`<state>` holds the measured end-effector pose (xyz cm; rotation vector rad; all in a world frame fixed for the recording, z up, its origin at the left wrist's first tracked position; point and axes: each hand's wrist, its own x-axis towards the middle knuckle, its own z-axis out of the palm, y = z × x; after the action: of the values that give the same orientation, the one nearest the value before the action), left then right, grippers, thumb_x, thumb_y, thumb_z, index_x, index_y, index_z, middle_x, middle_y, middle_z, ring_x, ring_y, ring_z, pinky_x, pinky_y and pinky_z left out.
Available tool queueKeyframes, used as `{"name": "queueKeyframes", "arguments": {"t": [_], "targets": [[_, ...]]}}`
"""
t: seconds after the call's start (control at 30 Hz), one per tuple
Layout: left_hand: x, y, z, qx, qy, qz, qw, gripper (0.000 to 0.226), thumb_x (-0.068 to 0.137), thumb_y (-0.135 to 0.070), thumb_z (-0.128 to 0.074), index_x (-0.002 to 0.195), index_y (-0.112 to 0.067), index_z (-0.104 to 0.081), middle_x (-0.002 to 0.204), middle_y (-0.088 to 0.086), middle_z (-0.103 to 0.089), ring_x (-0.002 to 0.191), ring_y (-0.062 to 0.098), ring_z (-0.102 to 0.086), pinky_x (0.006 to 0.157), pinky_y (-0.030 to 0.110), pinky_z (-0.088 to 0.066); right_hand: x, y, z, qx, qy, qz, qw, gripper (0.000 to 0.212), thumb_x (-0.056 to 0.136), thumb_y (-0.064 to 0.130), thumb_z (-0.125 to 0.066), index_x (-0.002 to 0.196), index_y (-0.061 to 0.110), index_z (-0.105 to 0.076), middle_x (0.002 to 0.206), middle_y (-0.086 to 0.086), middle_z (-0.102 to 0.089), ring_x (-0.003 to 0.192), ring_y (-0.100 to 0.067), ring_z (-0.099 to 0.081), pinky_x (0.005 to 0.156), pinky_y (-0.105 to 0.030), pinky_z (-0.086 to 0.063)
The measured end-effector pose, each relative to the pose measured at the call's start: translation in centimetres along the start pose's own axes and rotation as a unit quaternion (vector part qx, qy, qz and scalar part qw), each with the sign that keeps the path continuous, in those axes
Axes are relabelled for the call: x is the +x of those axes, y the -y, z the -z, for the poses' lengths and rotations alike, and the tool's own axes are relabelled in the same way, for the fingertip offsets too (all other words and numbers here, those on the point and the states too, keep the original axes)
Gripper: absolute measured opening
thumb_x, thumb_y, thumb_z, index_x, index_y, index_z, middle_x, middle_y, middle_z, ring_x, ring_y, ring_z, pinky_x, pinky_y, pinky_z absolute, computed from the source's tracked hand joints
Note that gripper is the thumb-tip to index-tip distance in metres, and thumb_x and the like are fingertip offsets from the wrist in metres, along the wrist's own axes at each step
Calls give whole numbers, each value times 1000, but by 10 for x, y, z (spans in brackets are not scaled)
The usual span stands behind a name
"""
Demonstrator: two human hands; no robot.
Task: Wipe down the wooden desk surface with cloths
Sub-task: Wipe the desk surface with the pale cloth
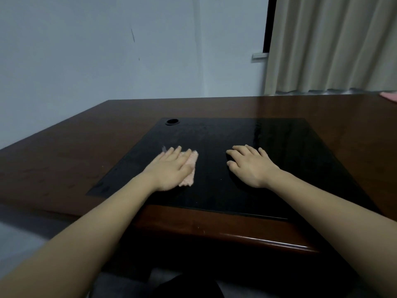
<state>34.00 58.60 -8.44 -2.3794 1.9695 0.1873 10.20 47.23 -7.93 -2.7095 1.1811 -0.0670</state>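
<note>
One view only, head-worn, wide-angle, set above the near edge of the wooden desk and pitched forward and down across it toward the wall and curtain behind. Close range: both forearms enter from the bottom corners and reach the left hand and right hand at mid-frame on the black inlay, with the desk's far edge lying just above the middle. Horizon tilts a little, the desk's left side dropping away; there is no second view to overlap.
</note>
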Motion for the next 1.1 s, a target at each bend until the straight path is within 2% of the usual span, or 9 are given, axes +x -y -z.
{"name": "queueKeyframes", "arguments": {"t": [0.1,0.27,0.37,0.53,0.67,0.8,0.93,1.03,1.1], "targets": [[-61,-17,-4,-2,-11,-66,998,64,101,-64,-6,159,-41,8,167,-8,14,154,13,16,124,32,8,2,0,-2,-6,-2,0,1000,55,108,45,-22,160,27,-22,169,1,-13,156,-26,-5,124,-55,-3],[-103,-17,-9,-4,-6,-78,997,63,98,-67,-11,155,-49,10,160,-20,24,148,-1,25,121,23,14,3,-1,-3,-6,-5,-5,1000,55,108,45,-22,160,27,-23,169,0,-14,156,-26,-5,124,-55,-4],[-79,-6,-4,-4,-1,-59,998,67,95,-75,-8,154,-49,11,163,-16,19,152,6,19,122,26,10,2,-1,-2,-3,-5,-6,1000,54,108,44,-22,159,27,-24,168,1,-14,156,-26,-5,124,-55,-4],[-1,29,1,4,-5,32,999,90,81,-79,8,161,-36,6,170,1,6,156,22,8,126,45,-1,1,-2,-2,-2,-12,-7,1000,54,108,45,-24,159,27,-26,168,1,-16,156,-25,-8,124,-54,-5],[24,11,6,-21,-18,91,995,64,105,-55,-11,162,-29,1,170,6,5,157,25,5,126,43,1,1,-1,-1,0,-16,-8,1000,53,108,45,-27,158,27,-28,167,1,-19,155,-25,-11,124,-54,-7],[-4,-2,6,-12,-9,16,1000,64,105,-57,-9,162,-31,3,170,5,6,156,23,7,126,41,1,6,2,6,-6,-10,-8,1000,52,107,44,-33,156,27,-33,165,2,-24,154,-25,-15,123,-58,-9],[-65,1,1,-4,0,-72,997,63,104,-59,-13,160,-37,8,167,-7,15,153,10,17,125,32,8,19,13,9,-14,-53,27,998,48,105,45,-39,151,30,-42,162,8,-31,155,-22,-13,121,-61,-6],[-89,15,-1,-12,8,-73,997,63,102,-63,-16,158,-44,8,163,-16,21,149,2,23,121,24,14,39,33,8,10,-71,59,996,46,104,43,-43,149,29,-45,159,6,-37,152,-21,-22,122,-57,-14],[-84,27,2,-25,17,-55,998,63,103,-63,-18,158,-45,8,163,-16,21,149,2,23,121,24,13,55,48,4,16,-67,92,993,48,103,42,-45,148,26,-46,158,4,-40,149,-21,-30,121,-53,-24]]}}
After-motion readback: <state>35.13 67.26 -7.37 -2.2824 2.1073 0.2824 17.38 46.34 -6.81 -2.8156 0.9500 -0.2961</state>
